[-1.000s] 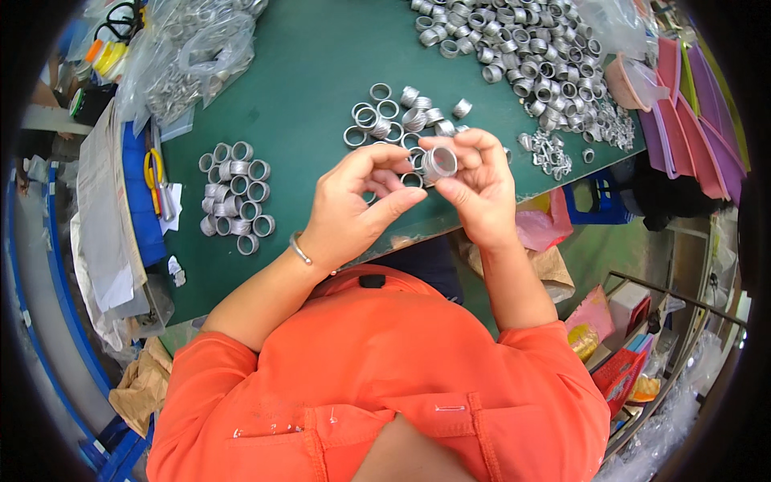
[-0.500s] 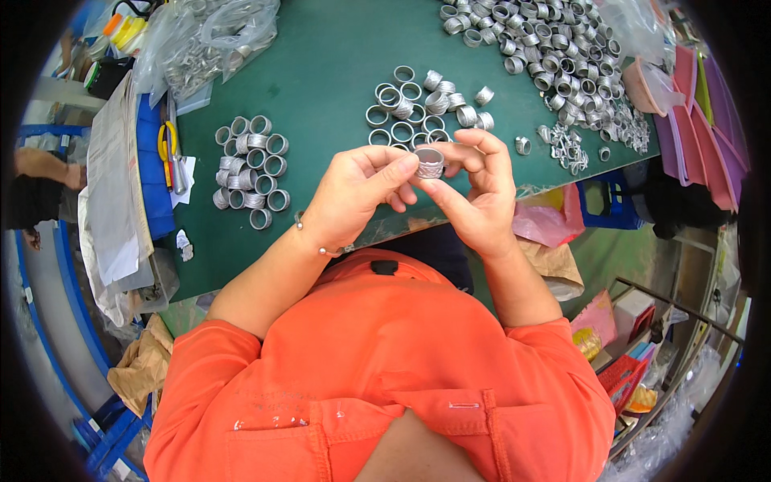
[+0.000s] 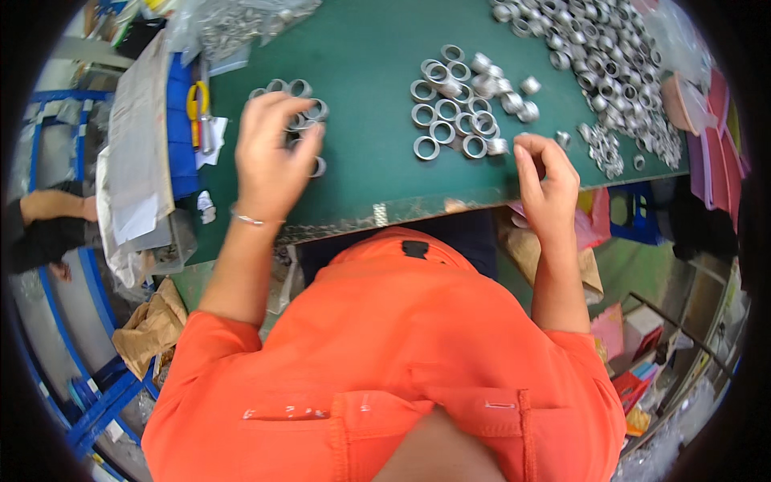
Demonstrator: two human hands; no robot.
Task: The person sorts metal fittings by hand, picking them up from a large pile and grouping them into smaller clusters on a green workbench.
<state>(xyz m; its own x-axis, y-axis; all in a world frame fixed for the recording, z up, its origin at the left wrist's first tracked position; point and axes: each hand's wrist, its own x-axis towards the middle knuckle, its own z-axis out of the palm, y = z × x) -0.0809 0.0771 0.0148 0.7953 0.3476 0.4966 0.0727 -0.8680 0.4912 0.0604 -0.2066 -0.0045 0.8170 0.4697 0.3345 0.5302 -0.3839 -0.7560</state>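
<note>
My left hand (image 3: 271, 149) reaches over the left cluster of grey metal rings (image 3: 299, 87). Its fingers are curved and spread apart, slightly blurred, and it covers most of that cluster. No ring shows clearly gripped in it. My right hand (image 3: 549, 181) is at the table's front edge, thumb and forefinger tips drawn together and the other fingers curled, with nothing visible in them. Just left of its fingertips lies the middle group of rings (image 3: 443, 132), some flat with their openings up, others on their sides and showing textured outer walls.
A large heap of rings (image 3: 598, 60) and a pile of small metal pieces (image 3: 602, 149) occupy the green table's (image 3: 361, 120) right side. Yellow-handled scissors (image 3: 197, 100) lie by a blue bin wall (image 3: 183, 128). A plastic bag of metal parts (image 3: 233, 28) sits far left.
My hands have moved apart. The ring they held together is no longer seen between them. My left hand went left over the cluster, my right hand slightly right. The view has shifted.
</note>
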